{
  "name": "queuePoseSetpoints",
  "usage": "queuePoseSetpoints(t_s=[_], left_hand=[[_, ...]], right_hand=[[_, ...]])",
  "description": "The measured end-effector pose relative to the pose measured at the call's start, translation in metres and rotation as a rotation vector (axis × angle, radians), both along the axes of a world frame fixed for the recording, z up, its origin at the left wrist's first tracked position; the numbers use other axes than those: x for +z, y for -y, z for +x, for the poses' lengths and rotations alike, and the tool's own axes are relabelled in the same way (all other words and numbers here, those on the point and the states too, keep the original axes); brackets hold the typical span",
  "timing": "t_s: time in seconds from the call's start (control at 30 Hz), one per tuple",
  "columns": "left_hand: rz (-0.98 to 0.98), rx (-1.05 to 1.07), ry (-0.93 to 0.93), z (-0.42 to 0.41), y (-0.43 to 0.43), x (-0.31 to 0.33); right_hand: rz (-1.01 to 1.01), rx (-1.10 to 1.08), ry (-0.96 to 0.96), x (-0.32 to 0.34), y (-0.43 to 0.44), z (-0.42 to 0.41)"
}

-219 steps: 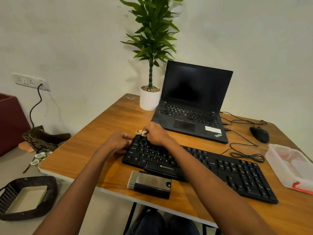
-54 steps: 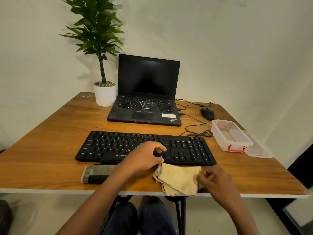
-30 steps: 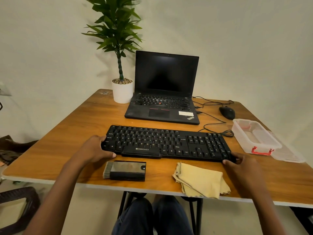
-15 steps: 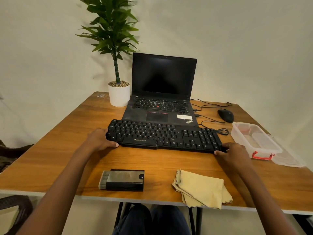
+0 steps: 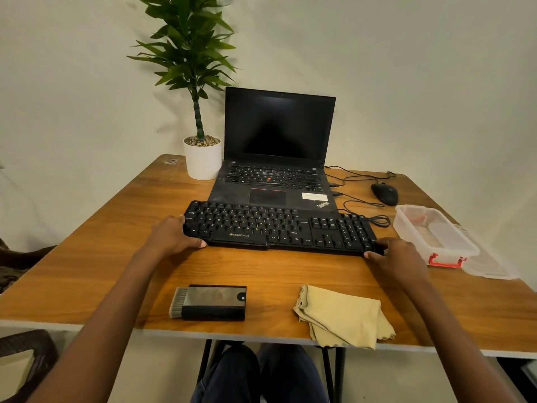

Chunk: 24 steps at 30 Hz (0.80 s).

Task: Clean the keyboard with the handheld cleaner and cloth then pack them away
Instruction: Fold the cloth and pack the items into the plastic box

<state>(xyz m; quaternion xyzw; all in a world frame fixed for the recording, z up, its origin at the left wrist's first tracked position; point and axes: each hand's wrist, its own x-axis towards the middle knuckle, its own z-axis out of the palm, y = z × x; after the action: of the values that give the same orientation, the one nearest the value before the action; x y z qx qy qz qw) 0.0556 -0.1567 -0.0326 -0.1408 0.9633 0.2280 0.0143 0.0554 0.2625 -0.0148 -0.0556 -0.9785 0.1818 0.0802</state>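
The black keyboard (image 5: 279,226) lies across the middle of the wooden table (image 5: 110,251), its far edge against the laptop's front. My left hand (image 5: 174,235) grips the keyboard's left end, thumb under the front edge. My right hand (image 5: 392,257) grips its right front corner. Near the table's front edge lie the handheld cleaner (image 5: 210,301), a black and silver block with a grey brush at its left end, and the folded yellow cloth (image 5: 344,315), which overhangs the edge slightly. Neither hand touches them.
An open black laptop (image 5: 276,158) stands behind the keyboard, with a potted plant (image 5: 202,158) to its left. A black mouse (image 5: 385,194) and cables lie at the back right. A clear plastic box (image 5: 433,234) with red clips and its lid (image 5: 488,264) sit at the right.
Both hands let go of the cloth, took the keyboard by its ends and slid it away from me up against the laptop. The cleaner and cloth stayed near the front edge.
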Motion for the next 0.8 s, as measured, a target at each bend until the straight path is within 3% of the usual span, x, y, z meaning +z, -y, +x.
queuePoseSetpoints(t_s=[0.13,0.2,0.27,0.37,0.5,0.57,0.67,0.73,0.8], left_hand=[[-0.14,0.081,-0.048,0.022,-0.033,0.023],[-0.213,0.009,-0.142,0.038,-0.063,0.042],[-0.164,-0.152,-0.186,0.054,-0.1,0.059],[-0.034,-0.48,-0.104,0.076,-0.153,0.07],[-0.15,-0.847,0.014,0.094,-0.195,0.055],[-0.205,-0.866,-0.021,0.099,-0.204,0.043],[-0.174,-0.796,-0.108,0.103,-0.207,0.031],[-0.169,-0.765,-0.136,0.103,-0.206,0.029],[-0.175,-0.738,-0.159,0.103,-0.205,0.028]], right_hand=[[-0.034,0.005,-0.099,0.008,0.003,0.017],[-0.133,0.117,-0.063,0.017,0.0,0.032],[-0.183,0.279,0.07,0.024,-0.002,0.05],[-0.186,0.42,0.196,0.028,-0.003,0.071],[-0.225,0.434,0.157,0.023,-0.012,0.088],[-0.291,0.485,0.177,0.02,-0.017,0.098],[-0.166,0.642,0.272,0.004,-0.019,0.112],[-0.131,0.664,0.203,-0.007,-0.016,0.117],[-0.252,0.669,0.09,-0.01,-0.013,0.118]])
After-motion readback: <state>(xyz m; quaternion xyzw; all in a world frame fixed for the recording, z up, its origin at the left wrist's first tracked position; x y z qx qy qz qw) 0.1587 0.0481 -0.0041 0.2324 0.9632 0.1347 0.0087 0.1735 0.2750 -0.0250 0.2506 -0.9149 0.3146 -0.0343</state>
